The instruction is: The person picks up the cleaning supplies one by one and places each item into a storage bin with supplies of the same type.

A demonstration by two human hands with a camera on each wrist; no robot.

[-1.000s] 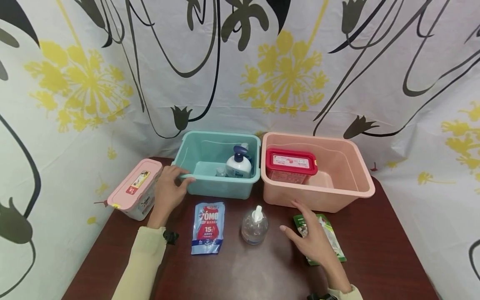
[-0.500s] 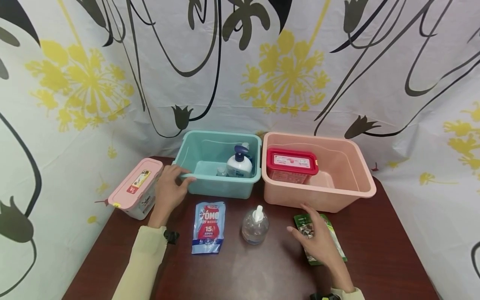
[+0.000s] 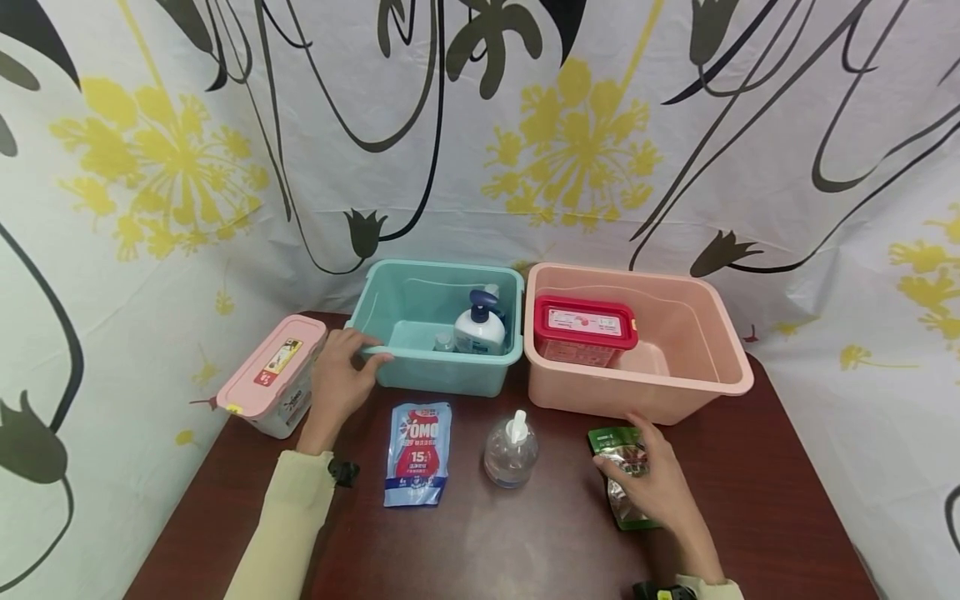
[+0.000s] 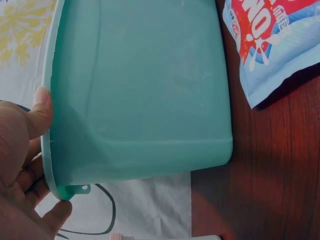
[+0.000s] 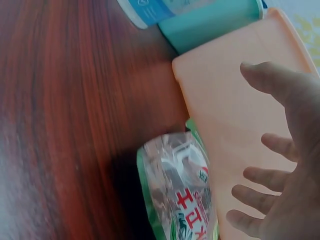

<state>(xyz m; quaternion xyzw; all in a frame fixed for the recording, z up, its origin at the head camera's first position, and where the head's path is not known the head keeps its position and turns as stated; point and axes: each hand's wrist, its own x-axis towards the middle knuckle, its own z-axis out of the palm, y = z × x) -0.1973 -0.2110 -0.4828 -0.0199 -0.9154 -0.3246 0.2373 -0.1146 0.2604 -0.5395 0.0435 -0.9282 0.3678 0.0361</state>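
Observation:
My left hand (image 3: 341, 375) holds the near left corner of a teal plastic bin (image 3: 442, 373). In the left wrist view its thumb (image 4: 43, 107) lies on the outside of the rim, with other fingers behind it. A white pump bottle (image 3: 480, 332) with a blue top and a small clear bottle (image 3: 443, 342) stand inside that bin. My right hand (image 3: 660, 483), fingers spread and holding nothing, is over a green and silver pouch (image 3: 622, 483) lying flat on the table. Part of the pouch is hidden beneath the hand.
A pink bin (image 3: 697, 333) holding a red-lidded tub (image 3: 585, 325) stands beside the teal one. In front are a blue OMO refill pouch (image 3: 417, 454) and a clear pump bottle (image 3: 510, 454). A pink-lidded box (image 3: 273, 371) sits at the left, by the patterned cloth (image 3: 450, 167).
My right hand has moved to the right across the green pouch, uncovering more of its left side. The left hand keeps its hold on the teal bin's rim.

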